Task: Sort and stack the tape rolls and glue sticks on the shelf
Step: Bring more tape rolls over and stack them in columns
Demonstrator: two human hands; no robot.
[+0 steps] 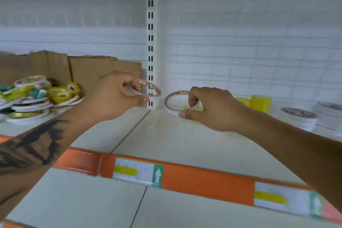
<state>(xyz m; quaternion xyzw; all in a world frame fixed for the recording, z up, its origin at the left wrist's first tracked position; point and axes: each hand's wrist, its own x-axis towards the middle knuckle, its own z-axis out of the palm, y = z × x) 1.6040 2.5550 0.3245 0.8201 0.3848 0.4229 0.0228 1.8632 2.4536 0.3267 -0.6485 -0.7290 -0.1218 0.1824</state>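
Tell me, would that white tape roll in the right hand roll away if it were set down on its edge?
Probably yes. The white tape roll is a thin round ring, so on edge it would likely roll or topple on the smooth shelf. It looks light: the right hand holds it with just curled fingers through its hole. Laid flat, like the stack of rolls further right, it should stay put.

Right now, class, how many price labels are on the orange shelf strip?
2: one label near the strip's middle, one label toward its right end. Others may lie outside the view.
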